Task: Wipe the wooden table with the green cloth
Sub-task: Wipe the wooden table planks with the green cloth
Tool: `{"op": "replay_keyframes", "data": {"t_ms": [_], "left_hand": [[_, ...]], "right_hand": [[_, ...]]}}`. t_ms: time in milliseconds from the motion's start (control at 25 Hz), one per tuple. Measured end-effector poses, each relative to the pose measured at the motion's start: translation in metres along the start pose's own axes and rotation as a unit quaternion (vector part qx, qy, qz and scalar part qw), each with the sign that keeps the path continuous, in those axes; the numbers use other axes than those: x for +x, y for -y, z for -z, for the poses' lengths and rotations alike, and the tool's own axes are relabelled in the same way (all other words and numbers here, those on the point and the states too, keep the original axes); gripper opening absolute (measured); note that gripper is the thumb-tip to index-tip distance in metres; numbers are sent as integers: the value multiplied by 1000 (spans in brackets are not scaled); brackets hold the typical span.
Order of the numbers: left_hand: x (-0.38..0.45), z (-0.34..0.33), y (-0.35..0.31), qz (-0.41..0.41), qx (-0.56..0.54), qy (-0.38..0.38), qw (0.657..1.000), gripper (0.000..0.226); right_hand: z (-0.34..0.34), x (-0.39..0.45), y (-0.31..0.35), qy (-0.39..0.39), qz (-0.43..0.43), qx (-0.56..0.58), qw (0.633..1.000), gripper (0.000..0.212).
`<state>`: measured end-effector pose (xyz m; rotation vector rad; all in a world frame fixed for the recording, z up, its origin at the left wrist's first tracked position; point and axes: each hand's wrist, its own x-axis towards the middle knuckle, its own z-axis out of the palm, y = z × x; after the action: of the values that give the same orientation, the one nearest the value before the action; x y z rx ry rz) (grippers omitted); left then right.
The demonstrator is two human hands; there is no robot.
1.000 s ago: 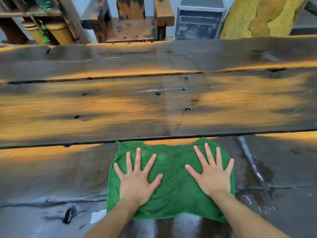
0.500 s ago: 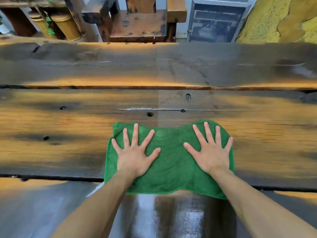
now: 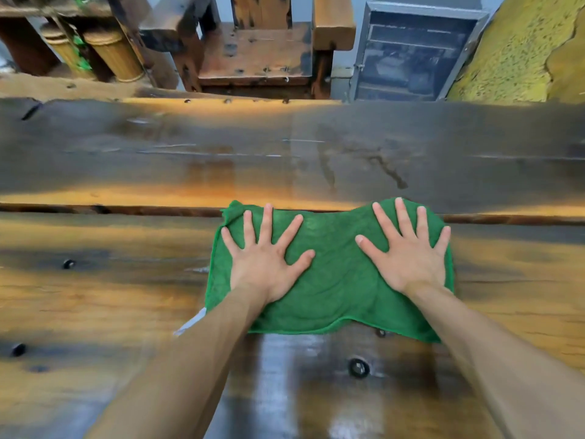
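Observation:
A green cloth (image 3: 335,280) lies spread flat on the wooden table (image 3: 95,299), its far edge reaching the dark gap between two planks. My left hand (image 3: 264,258) presses palm-down on the cloth's left half with fingers spread. My right hand (image 3: 408,251) presses flat on the right half, fingers also apart. Neither hand grips the cloth. Behind the cloth, toward me, the wood shines wet in a glossy strip (image 3: 316,384).
Beyond the table's far edge stand a heavy wooden chair (image 3: 256,52), two bamboo-coloured cylinders (image 3: 114,55), a grey metal-framed cabinet (image 3: 411,52) and a yellow rough slab (image 3: 519,49). Dark bolt holes (image 3: 358,367) dot the planks. A white tag (image 3: 190,323) shows beside my left forearm.
Both hands have pushed the cloth away from me across the middle plank up to the far gap. A wet glossy strip has grown behind it.

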<state>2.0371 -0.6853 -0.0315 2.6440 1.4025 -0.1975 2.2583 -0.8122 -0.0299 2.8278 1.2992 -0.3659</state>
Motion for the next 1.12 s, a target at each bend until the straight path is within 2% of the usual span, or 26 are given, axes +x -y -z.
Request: {"op": "replay_keyframes", "data": {"t_ms": [160, 760, 960, 1120], "left_hand": [[63, 12, -5, -21, 3, 0, 1000, 71], [336, 65, -27, 12, -27, 2, 1000, 73], [385, 69, -36, 15, -31, -14, 999, 72], [400, 71, -37, 4, -32, -29, 999, 72]], "right_hand": [[17, 67, 5, -5, 1, -2, 1000, 75], [65, 310, 15, -13, -6, 5, 1000, 79], [73, 364, 16, -29, -21, 12, 999, 83], [73, 375, 17, -46, -21, 18, 999, 84]]}}
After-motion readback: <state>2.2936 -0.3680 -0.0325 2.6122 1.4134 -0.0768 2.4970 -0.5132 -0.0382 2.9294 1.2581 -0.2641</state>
